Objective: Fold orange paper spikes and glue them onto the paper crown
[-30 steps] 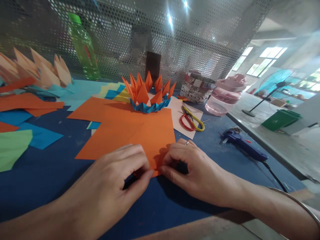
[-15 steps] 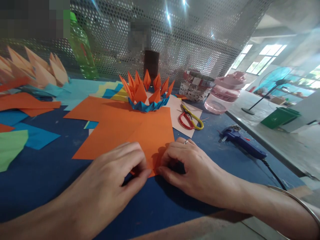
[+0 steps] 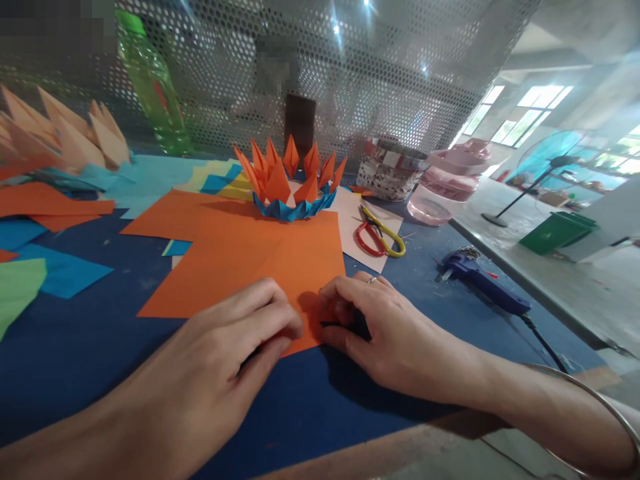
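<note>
Blue tabletop [image 3: 320, 407], left hand [image 3: 200, 340] and right hand [image 3: 385, 333], fingers [image 3: 273, 310] pinching orange paper [image 3: 235, 267]

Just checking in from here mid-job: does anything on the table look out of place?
The blue hot glue gun lies on its side on the table with no stand in view, and its black cord trails toward the table's edge, which looks a little careless. Beyond that, I see only loose paper sheets.

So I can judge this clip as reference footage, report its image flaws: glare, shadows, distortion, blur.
Head view: glare spots on the perforated metal screen, and overexposed windows; head view: a dark shadow beneath the right hand on the blue tabletop; head view: wide-angle bending at the frame edges; head view: a pixelated patch obscures the screen.
</note>
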The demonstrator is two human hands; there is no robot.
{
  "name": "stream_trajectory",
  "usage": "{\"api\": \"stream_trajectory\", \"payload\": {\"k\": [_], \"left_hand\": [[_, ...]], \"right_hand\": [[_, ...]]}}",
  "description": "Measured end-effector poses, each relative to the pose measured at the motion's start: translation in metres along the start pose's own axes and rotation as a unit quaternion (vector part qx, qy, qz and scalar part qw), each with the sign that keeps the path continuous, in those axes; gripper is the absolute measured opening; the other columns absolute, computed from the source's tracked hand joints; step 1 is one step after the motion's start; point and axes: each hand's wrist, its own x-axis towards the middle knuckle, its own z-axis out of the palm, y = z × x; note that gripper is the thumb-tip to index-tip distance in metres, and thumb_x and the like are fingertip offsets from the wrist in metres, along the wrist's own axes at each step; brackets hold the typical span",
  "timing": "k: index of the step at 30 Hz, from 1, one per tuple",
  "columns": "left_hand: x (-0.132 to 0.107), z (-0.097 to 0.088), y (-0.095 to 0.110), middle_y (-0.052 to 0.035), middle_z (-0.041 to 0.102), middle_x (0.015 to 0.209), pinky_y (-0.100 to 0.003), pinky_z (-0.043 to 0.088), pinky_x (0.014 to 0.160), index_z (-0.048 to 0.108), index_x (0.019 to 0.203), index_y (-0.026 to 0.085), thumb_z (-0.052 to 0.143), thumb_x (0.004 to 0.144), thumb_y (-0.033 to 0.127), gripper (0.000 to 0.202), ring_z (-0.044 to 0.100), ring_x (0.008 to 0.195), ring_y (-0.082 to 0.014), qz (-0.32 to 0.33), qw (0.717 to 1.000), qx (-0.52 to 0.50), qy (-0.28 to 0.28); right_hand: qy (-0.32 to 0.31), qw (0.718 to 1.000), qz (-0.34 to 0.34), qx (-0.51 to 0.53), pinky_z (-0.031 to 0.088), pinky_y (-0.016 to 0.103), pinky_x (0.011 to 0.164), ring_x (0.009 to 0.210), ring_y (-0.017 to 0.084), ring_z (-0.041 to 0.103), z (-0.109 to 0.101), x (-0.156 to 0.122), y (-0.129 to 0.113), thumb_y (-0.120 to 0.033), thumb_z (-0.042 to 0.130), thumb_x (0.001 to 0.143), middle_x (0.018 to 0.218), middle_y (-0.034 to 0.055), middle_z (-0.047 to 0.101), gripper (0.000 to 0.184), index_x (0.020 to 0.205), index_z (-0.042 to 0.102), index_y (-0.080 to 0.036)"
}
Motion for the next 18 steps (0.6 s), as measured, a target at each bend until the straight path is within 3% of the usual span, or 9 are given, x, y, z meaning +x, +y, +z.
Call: {"api": "stream_trajectory", "payload": {"k": [4,8,14,18], "left_hand": [[-0.004,0.001,0.001,0.0004,0.060,0.094,-0.023,0.045,0.073,0.060,0.093,0.024,0.041,0.091,0.011,0.023,0.059,0.083,-0.0126,0.036,0.998,0.043,0.019],[-0.007,0.000,0.006,-0.0027,0.064,0.093,-0.029,0.047,0.073,0.063,0.089,0.022,0.034,0.088,0.006,0.033,0.059,0.083,-0.0163,0.068,0.990,0.120,0.030],[-0.019,0.000,0.012,-0.0065,0.068,0.093,-0.035,0.049,0.081,0.067,0.094,0.018,0.037,0.080,0.003,0.036,0.060,0.087,-0.0213,0.129,0.972,0.190,0.055],[-0.023,0.002,0.008,-0.0082,0.069,0.090,-0.040,0.048,0.084,0.068,0.093,0.017,0.040,0.079,0.006,0.033,0.062,0.087,-0.0247,0.158,0.962,0.218,0.055]], "right_hand": [[-0.002,1.000,-0.025,0.011,0.036,0.032,0.080,0.089,0.015,0.055,0.000,0.000,0.001,-0.015,0.062,0.084,0.092,-0.0026,0.067,0.027,0.109,0.058,-0.025],[-0.006,0.999,-0.043,0.018,0.038,0.032,0.083,0.094,0.016,0.056,-0.001,0.000,0.001,-0.011,0.060,0.083,0.099,-0.0008,0.068,0.029,0.110,0.061,-0.023],[-0.001,0.998,-0.036,0.049,0.041,0.031,0.079,0.085,0.015,0.057,-0.001,0.001,0.001,-0.009,0.060,0.080,0.087,-0.0007,0.068,0.025,0.102,0.064,-0.021],[0.010,0.994,-0.046,0.100,0.045,0.028,0.079,0.086,0.014,0.058,0.002,0.004,0.000,-0.015,0.063,0.083,0.096,0.0020,0.068,0.015,0.098,0.064,-0.018]]}}
